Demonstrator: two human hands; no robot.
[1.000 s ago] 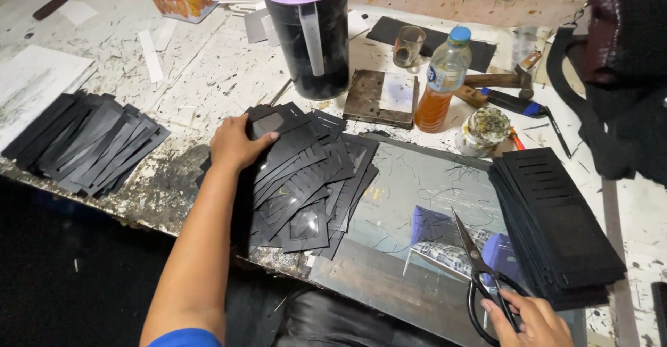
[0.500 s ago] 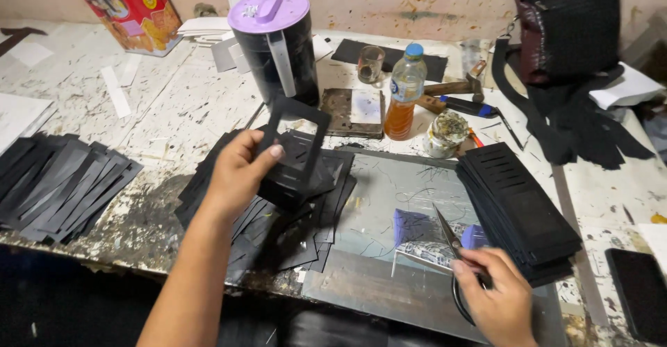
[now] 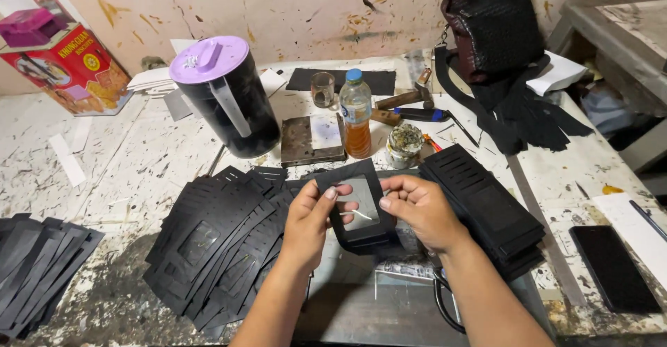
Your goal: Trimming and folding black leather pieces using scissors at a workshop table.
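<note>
Left hand (image 3: 313, 218): grip clamped by thumb and fingers on the left edge of a black leather piece with a rectangular window cut-out (image 3: 358, 208), held up above the desk. Right hand (image 3: 420, 211): grip likewise clamped on the right edge of the same piece, fingers curled behind it. A thin pale sliver shows in the window opening, between the two thumbs; what it is cannot be told. Directly below: a grey metal plate (image 3: 361, 312) lying on the desk, with the black handle loop of a pair of scissors (image 3: 445, 305) beside the right forearm. To the left of the hands: a fanned heap of black cut pieces (image 3: 215, 250), several with the same window. To the right: a neat stack of black slotted panels (image 3: 486, 204). Far left edge: another pile of black strips (image 3: 38, 267). Behind the hands: a small dark metal block (image 3: 311, 140), a plastic bottle of amber liquid with a blue cap (image 3: 356, 114), a small jar (image 3: 405, 144), a drinking glass (image 3: 322, 88), a hammer (image 3: 399, 100). Back left: a black jug with a lilac lid (image 3: 226, 97) and a red printed carton (image 3: 73, 69). Back right: a dark bag (image 3: 497, 27). Near right: a black phone (image 3: 615, 267), flat on the paint-flecked desk (image 3: 125, 166).
</note>
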